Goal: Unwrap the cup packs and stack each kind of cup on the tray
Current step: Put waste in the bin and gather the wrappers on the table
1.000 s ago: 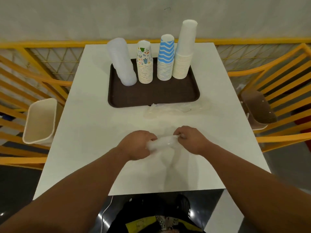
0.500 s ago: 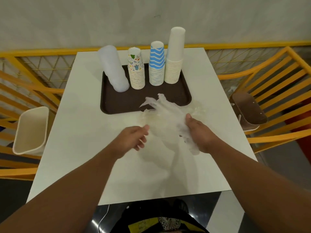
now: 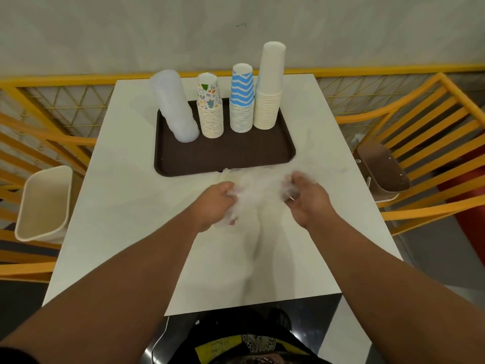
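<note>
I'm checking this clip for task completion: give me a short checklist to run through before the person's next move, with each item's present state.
1. Four cup stacks stand on the tray: clear plastic stack, cartoon-print stack, blue zigzag stack, plain white stack. Ok.
2. Stacks upright: the clear plastic stack leans left. Not ok.
3. Each stack holds one kind only: cannot tell for the lower cups.
4. Loose wrapper gathered: left hand and right hand both grip it. Ok.
5. Wrapper clear of the tray: it lies at the tray's near edge. Cannot tell.
6. No wrapped packs left on the table: ok.
</note>
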